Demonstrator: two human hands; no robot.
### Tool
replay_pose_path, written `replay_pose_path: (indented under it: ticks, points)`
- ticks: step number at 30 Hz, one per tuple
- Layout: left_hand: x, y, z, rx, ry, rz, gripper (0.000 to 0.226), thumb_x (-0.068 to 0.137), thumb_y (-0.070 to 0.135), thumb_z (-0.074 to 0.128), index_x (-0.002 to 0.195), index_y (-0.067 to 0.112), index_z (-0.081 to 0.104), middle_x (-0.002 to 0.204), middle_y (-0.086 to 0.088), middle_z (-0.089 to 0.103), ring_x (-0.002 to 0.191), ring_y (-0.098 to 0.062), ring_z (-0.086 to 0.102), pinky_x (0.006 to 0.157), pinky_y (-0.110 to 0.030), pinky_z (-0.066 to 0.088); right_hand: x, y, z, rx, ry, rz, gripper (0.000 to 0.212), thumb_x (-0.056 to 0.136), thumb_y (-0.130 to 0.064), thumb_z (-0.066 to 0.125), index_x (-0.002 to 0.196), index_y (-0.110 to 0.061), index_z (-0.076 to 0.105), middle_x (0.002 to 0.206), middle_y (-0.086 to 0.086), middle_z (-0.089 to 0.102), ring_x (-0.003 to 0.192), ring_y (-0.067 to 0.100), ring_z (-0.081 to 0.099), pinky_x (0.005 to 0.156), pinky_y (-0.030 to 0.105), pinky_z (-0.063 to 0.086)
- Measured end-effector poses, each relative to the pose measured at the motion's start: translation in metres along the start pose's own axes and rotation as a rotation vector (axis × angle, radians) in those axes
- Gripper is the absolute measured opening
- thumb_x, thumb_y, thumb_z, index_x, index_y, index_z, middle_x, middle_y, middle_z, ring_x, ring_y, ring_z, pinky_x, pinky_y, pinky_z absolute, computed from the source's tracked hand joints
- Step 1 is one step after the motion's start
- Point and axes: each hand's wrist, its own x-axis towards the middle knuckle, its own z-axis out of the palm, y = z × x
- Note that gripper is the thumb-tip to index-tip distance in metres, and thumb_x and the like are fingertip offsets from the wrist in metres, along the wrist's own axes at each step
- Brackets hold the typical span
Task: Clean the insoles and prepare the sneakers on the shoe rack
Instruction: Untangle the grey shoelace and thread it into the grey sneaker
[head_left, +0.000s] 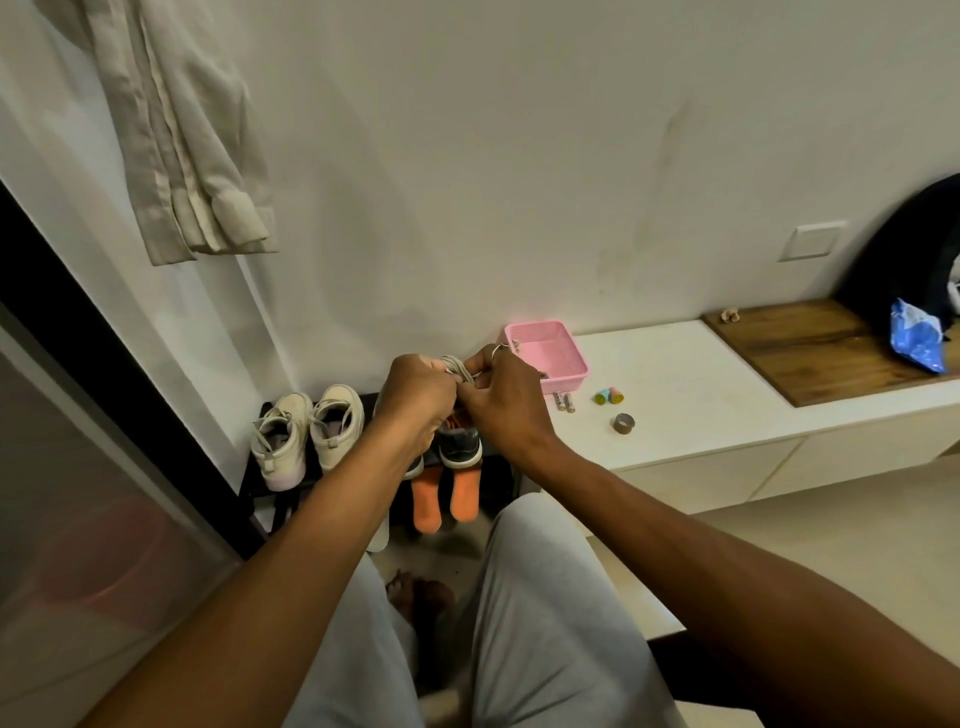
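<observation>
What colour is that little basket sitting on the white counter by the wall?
Pink; the basket has a fine mesh wall, and the head view shows it clearly.

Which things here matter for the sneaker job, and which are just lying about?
Job: left hand and right hand holding laces; dark sneakers; orange insoles; beige sneakers; shoe rack.
Lying about: pink basket; batteries; tape roll; blue bag; hanging garment.
</observation>
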Motion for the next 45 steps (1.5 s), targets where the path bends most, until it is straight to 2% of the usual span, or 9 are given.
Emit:
replay_pose_path:
  ticks: [3, 7, 11, 16, 19, 27, 32, 38, 45]
  points:
    - [-0.001, 0.000, -0.003, -0.032, -0.027, 0.015, 0.020, 0.094, -0.005, 0.054, 0.086, 0.000, 0.072, 0.057, -0.007, 0.055, 0.033, -0.007, 0.048, 0.032, -0.016, 0.035, -0.001, 0.000, 0.004, 0.021, -0.002, -0.010, 0.009, 0.089, -0.022, 0.073, 0.090, -0.016, 0.066, 0.075, -0.002, 0.072, 0.067, 0.012, 0.072, 0.066, 0.044, 0.062]
    - [-0.002, -0.001, -0.015, -0.309, -0.345, -0.050, 0.032, 0.097, -0.015, 0.039, 0.105, -0.005, 0.069, 0.105, -0.024, 0.071, 0.095, -0.026, 0.070, 0.065, -0.022, 0.059, -0.003, -0.001, -0.003, -0.007, -0.013, -0.015, 0.007, 0.086, -0.010, 0.070, 0.091, -0.013, 0.066, 0.072, 0.002, 0.071, 0.061, 0.012, 0.070, 0.062, 0.044, 0.061]
    - [-0.005, 0.002, -0.032, -0.528, -0.491, -0.152, 0.032, 0.101, -0.014, 0.034, 0.125, -0.020, 0.054, 0.117, -0.027, 0.063, 0.107, -0.027, 0.064, 0.083, -0.026, 0.061, -0.009, -0.007, -0.005, -0.002, -0.040, -0.053, 0.009, 0.084, -0.003, 0.066, 0.089, -0.011, 0.065, 0.069, 0.005, 0.071, 0.058, 0.016, 0.070, 0.057, 0.045, 0.060]
    - [-0.005, -0.004, -0.025, -0.349, -0.173, -0.100, 0.014, 0.099, -0.002, 0.058, 0.105, -0.009, 0.068, 0.099, -0.022, 0.070, 0.080, -0.022, 0.071, 0.078, -0.028, 0.061, -0.014, -0.016, 0.001, 0.008, -0.042, -0.085, 0.007, 0.089, -0.004, 0.066, 0.089, -0.010, 0.065, 0.068, 0.005, 0.070, 0.056, 0.016, 0.069, 0.057, 0.041, 0.060]
    - [-0.004, -0.013, -0.017, -0.268, -0.047, -0.065, 0.012, 0.094, 0.006, 0.068, 0.092, -0.004, 0.073, 0.065, -0.009, 0.062, 0.035, -0.006, 0.050, 0.043, -0.017, 0.047, -0.016, -0.014, 0.002, 0.000, -0.029, -0.082, 0.005, 0.090, -0.007, 0.067, 0.088, -0.011, 0.066, 0.067, 0.004, 0.069, 0.056, 0.015, 0.068, 0.056, 0.038, 0.059]
    - [-0.016, -0.019, -0.010, -0.356, 0.054, -0.035, 0.014, 0.082, 0.013, 0.084, 0.080, 0.004, 0.073, 0.071, -0.013, 0.074, 0.056, -0.017, 0.073, 0.054, -0.025, 0.058, -0.014, -0.004, -0.005, 0.002, -0.059, -0.073, 0.004, 0.090, -0.007, 0.065, 0.090, -0.010, 0.069, 0.071, 0.003, 0.072, 0.060, 0.011, 0.070, 0.058, 0.032, 0.061]
    - [-0.011, -0.022, -0.026, -0.024, 0.231, 0.149, 0.035, 0.076, 0.039, 0.088, 0.082, 0.015, 0.064, 0.065, -0.003, 0.071, 0.049, -0.015, 0.065, 0.053, -0.032, 0.055, -0.006, -0.004, -0.018, 0.038, -0.087, -0.065, 0.005, 0.091, -0.006, 0.070, 0.095, -0.008, 0.072, 0.081, 0.006, 0.074, 0.066, 0.014, 0.073, 0.059, 0.028, 0.062]
    - [0.000, -0.027, -0.041, -0.189, -0.156, 0.157, 0.025, 0.086, 0.026, 0.080, 0.108, 0.022, 0.069, 0.102, 0.001, 0.074, 0.095, -0.016, 0.071, 0.062, -0.029, 0.057, 0.007, -0.003, -0.029, 0.286, -0.308, 0.102, 0.008, 0.087, -0.003, 0.071, 0.095, -0.002, 0.071, 0.082, 0.018, 0.074, 0.072, 0.040, 0.074, 0.067, 0.052, 0.063]
    - [0.002, -0.021, -0.047, -0.026, -0.299, 0.306, 0.022, 0.084, 0.017, 0.082, 0.104, 0.017, 0.071, 0.082, -0.002, 0.078, 0.068, -0.009, 0.074, 0.054, -0.021, 0.054, 0.011, -0.002, -0.038, 0.272, -0.347, 0.076, 0.022, 0.083, -0.004, 0.078, 0.103, -0.005, 0.069, 0.084, 0.016, 0.074, 0.075, 0.038, 0.074, 0.064, 0.043, 0.063]
